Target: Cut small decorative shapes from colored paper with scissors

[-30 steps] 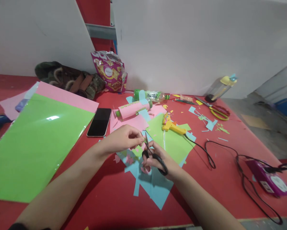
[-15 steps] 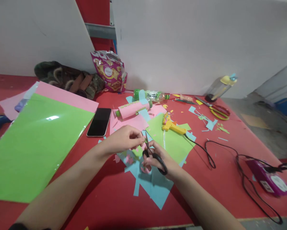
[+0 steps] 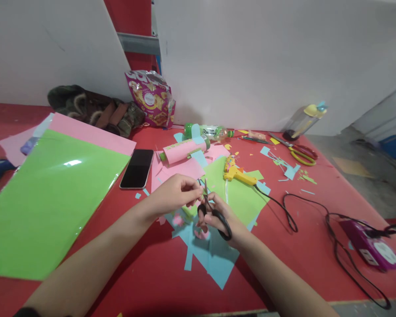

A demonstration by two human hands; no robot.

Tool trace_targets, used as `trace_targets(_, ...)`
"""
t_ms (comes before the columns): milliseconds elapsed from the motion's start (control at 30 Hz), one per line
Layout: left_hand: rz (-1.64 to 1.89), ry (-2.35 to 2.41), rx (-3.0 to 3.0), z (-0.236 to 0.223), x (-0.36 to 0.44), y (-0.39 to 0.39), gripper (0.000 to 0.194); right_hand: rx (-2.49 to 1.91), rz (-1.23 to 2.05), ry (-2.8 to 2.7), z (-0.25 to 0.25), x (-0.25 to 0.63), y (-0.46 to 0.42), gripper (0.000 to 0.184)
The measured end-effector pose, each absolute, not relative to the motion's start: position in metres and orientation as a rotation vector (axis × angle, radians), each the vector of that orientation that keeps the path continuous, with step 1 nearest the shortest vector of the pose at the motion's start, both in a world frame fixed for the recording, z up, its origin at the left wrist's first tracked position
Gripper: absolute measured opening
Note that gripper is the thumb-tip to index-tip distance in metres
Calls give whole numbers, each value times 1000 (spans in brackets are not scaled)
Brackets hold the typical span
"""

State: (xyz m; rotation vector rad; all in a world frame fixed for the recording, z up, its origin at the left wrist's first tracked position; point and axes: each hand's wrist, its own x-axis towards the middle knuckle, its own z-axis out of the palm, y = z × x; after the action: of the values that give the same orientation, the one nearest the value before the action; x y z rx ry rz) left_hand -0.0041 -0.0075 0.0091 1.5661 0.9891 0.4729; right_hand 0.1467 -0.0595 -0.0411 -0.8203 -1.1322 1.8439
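My right hand [image 3: 219, 215] is closed through the black handles of a small pair of scissors [image 3: 214, 212], blades pointing up and away from me. My left hand [image 3: 176, 193] pinches a tiny scrap of paper right at the blades; the scrap is too small to make out. Both hands hover over blue paper offcuts [image 3: 211, 255] and a green sheet [image 3: 240, 193] on the red table [image 3: 303, 259]. Small pink cut pieces [image 3: 178, 219] lie under the hands.
A yellow glue gun [image 3: 239, 175] lies beyond the hands, its black cord [image 3: 333, 237] running to a purple power strip [image 3: 371, 248]. A phone [image 3: 137, 168], large green [image 3: 46, 198] and pink sheets, a pink-wrapped bottle [image 3: 184, 150], a snack bag [image 3: 151, 97] and yellow-handled scissors [image 3: 300, 153] lie around.
Both hands shifted slightly to the right and the scissors turned a little more upright; the left hand keeps its pinch at the blades.
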Motion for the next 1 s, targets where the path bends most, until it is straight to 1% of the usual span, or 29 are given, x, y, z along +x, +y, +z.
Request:
trace_targets(200,563,989,1519,5,1,-11,20,-818,1822,-1116,-40,146,-59,39)
trace_targets(700,728,1011,1408,-1,15,-21,24,-879,1730,-1090,-41,145,-59,39)
trace_targets(1000,751,1036,1423,-3,18,-23,24,-926,1672,-1160,-40,145,-60,38)
